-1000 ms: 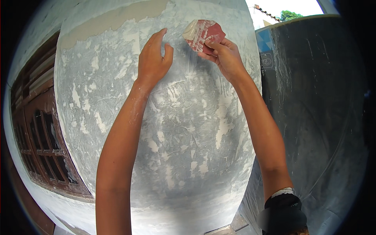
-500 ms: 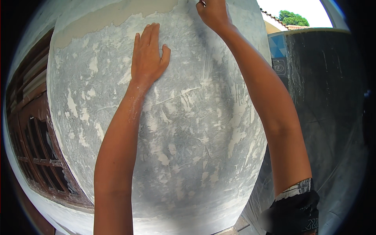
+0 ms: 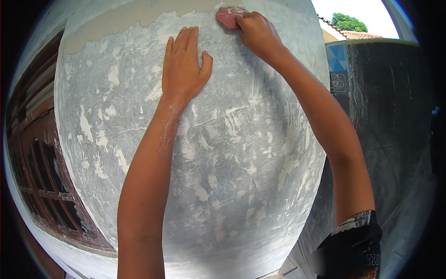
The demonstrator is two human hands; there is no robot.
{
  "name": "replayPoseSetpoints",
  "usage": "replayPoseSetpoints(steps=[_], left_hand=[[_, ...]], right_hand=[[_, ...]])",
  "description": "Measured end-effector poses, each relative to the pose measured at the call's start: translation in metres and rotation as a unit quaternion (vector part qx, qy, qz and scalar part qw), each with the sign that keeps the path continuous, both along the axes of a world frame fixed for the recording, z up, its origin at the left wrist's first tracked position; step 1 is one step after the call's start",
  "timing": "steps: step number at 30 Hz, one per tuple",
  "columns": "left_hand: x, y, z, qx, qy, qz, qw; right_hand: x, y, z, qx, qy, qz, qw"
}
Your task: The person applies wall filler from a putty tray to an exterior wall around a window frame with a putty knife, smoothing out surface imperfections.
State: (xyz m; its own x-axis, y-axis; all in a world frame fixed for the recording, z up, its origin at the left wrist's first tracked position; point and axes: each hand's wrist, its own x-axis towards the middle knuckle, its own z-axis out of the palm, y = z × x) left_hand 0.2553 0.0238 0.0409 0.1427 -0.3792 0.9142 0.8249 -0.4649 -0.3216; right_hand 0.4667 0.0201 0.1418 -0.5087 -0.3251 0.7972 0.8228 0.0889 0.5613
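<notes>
A grey wall [image 3: 218,181] with patchy white filler stands in front of me. My left hand [image 3: 182,65] rests flat against it, fingers stretched upward and thumb out to the side, holding nothing. Higher up and to the right, my right hand [image 3: 259,35] grips a flat reddish-pink piece [image 3: 227,17] with whitish dust on it. Whether this piece is sandpaper or a scraper I cannot tell. It lies at the wall's surface, just below a smooth beige band [image 3: 121,21] with a ragged lower edge.
On the left is a brown wooden window frame [image 3: 44,139] with bars. A dark panel [image 3: 390,107] with whitish streaks and a blue patterned strip [image 3: 337,58] stands to the right. Beyond it, a tiled roof [image 3: 360,35] and a green tree [image 3: 348,22] show.
My right hand has come down and slightly right, bringing the reddish-pink piece into view. My left hand stays flat on the wall; the whole view has shifted a little.
</notes>
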Motion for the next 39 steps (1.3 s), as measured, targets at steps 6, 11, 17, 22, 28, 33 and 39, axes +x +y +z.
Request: replayPoseSetpoints(steps=[6, 11, 17, 22, 28, 33, 39], left_hand=[[0.005, -0.001, 0.001, 0.002, -0.005, -0.006, 1.000], [0.012, -0.001, 0.003, 0.000, 0.000, -0.028, 1.000], [-0.003, -0.002, -0.001, 0.001, -0.008, -0.007, 1.000], [0.004, -0.002, -0.001, 0.001, -0.008, -0.022, 1.000], [0.000, 0.002, 0.000, 0.002, -0.016, -0.035, 0.999], [-0.005, 0.002, -0.001, 0.008, -0.030, -0.049, 0.998], [0.005, 0.003, 0.000, 0.015, -0.031, -0.043, 0.998]], right_hand=[[-0.007, -0.029, 0.023, -0.005, 0.026, 0.159, 0.987], [0.009, -0.014, 0.054, -0.049, 0.056, 0.075, 0.994], [-0.023, -0.029, -0.027, -0.058, -0.007, -0.006, 0.998], [-0.028, -0.048, 0.035, -0.078, 0.078, 0.167, 0.980], [-0.036, -0.026, -0.005, -0.086, 0.038, 0.006, 0.996], [-0.046, -0.053, -0.024, -0.094, 0.017, 0.061, 0.994], [-0.028, -0.025, 0.051, -0.080, 0.119, 0.159, 0.977]])
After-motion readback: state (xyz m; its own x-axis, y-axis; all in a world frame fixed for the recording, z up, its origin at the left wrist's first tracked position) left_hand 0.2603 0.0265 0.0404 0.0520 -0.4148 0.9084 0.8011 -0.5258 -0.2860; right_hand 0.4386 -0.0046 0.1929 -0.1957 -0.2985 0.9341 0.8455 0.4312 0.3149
